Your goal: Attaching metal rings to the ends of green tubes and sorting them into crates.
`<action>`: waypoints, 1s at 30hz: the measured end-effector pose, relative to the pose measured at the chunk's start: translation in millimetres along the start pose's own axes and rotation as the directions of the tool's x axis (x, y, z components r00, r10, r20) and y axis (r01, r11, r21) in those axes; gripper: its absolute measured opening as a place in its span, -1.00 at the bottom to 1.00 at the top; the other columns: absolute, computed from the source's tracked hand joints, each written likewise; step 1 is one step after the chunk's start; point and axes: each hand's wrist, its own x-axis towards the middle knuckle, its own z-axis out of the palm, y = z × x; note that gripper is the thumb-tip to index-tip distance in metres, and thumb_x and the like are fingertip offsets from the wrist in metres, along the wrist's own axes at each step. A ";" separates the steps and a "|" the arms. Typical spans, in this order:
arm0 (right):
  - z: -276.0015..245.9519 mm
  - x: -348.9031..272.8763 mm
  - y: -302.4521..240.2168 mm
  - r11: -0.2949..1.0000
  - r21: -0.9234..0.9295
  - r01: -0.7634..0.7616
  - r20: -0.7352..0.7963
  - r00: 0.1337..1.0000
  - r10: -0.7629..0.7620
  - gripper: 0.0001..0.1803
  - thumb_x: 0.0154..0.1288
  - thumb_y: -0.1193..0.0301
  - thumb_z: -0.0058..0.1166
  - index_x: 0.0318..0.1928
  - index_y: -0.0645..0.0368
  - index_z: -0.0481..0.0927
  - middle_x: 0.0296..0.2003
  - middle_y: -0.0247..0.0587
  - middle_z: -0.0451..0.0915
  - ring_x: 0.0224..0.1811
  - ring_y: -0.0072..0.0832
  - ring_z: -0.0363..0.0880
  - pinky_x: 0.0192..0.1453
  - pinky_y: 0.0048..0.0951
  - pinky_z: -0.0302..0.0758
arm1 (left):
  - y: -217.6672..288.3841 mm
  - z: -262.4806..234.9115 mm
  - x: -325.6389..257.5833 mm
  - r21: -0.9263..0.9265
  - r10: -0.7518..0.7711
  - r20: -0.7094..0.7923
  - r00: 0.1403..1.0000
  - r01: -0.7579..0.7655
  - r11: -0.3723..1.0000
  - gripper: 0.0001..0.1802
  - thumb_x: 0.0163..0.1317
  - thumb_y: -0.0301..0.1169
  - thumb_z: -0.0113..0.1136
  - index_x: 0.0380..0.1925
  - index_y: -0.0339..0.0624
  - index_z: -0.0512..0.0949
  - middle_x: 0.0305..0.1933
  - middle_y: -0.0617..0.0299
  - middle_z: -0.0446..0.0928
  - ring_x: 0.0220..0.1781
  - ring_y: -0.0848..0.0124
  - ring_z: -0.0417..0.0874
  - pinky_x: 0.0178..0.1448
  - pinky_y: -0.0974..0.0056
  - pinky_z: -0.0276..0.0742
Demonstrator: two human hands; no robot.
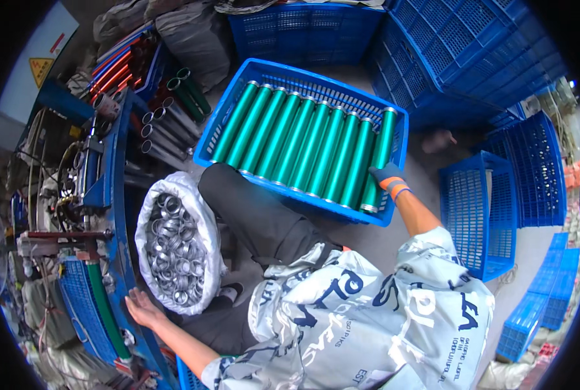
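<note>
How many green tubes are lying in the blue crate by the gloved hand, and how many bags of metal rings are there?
Green tubes in the blue crate: 10
White bag of metal rings: 1
Total: 11
The gloved right hand rests on the rightmost tube; the bare left hand is beside the bag.

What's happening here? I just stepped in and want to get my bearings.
A person sits over a blue crate packed with a row of green tubes. The gloved right hand rests on the rightmost tube's near end. The bare left hand lies flat on the blue machine frame, beside a white sack of metal rings. Empty blue crates stand around.
</note>
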 end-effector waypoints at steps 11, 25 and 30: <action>91.9 -5.1 -7.6 0.750 -0.492 0.442 0.509 0.845 -0.164 -0.45 0.47 -0.09 0.26 0.15 0.06 0.89 0.16 0.12 0.85 0.16 0.10 0.86 0.29 0.05 0.77 | -47.6 -113.8 -5.0 0.722 0.338 -0.023 0.941 -0.218 0.656 -0.38 0.62 -0.13 0.41 0.29 -0.57 0.64 0.36 -0.29 0.72 0.34 0.02 0.78 0.52 0.01 0.60; 114.4 -287.6 -412.7 0.111 0.597 0.795 0.119 0.050 -0.992 -0.31 0.57 -0.04 0.20 0.54 0.05 0.63 0.13 0.20 0.82 0.19 0.18 0.80 0.37 0.06 0.69 | -142.6 -85.0 -24.3 0.898 0.033 0.153 0.988 -0.153 0.413 -0.14 0.53 0.02 0.50 0.40 -0.67 0.55 0.36 -0.39 0.70 0.38 -0.06 0.75 0.52 -0.01 0.60; 276.4 -305.8 -400.5 -0.035 0.178 0.983 -0.033 -0.030 -0.999 -0.29 0.35 -0.01 0.32 0.45 -0.03 0.71 0.15 0.05 0.83 0.12 0.08 0.83 0.40 0.02 0.67 | -72.3 -64.4 -89.7 0.759 0.465 0.165 0.869 -0.414 0.503 -0.31 0.54 -0.18 0.53 0.43 -0.51 0.59 0.40 -0.35 0.68 0.43 -0.09 0.72 0.58 -0.03 0.60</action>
